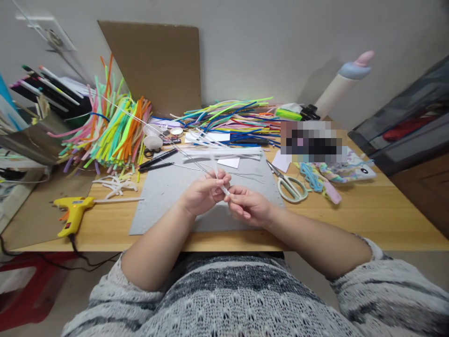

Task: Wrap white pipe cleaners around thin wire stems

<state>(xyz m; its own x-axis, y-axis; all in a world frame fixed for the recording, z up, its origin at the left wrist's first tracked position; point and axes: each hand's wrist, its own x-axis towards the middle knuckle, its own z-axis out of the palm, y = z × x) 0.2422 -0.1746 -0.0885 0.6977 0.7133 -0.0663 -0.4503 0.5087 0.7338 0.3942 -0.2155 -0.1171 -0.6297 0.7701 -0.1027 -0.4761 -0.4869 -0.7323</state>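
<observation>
Both hands meet over the grey mat. My left hand is closed around several thin metal wires, whose long ends reach up and to the left. A white pipe cleaner shows between the two hands at the lower end of the wires, and it looks wrapped round them. With thumb and fingertips my right hand pinches this white end. Fingers hide part of the wires and the pipe cleaner. More white pipe cleaners lie on the mat's far side.
To the left lies a yellow glue gun with a glue stick, near short white pieces. Scissors rest at the mat's right edge. Coloured pipe cleaners stand bundled at the left; others lie at the back. A phone is far right.
</observation>
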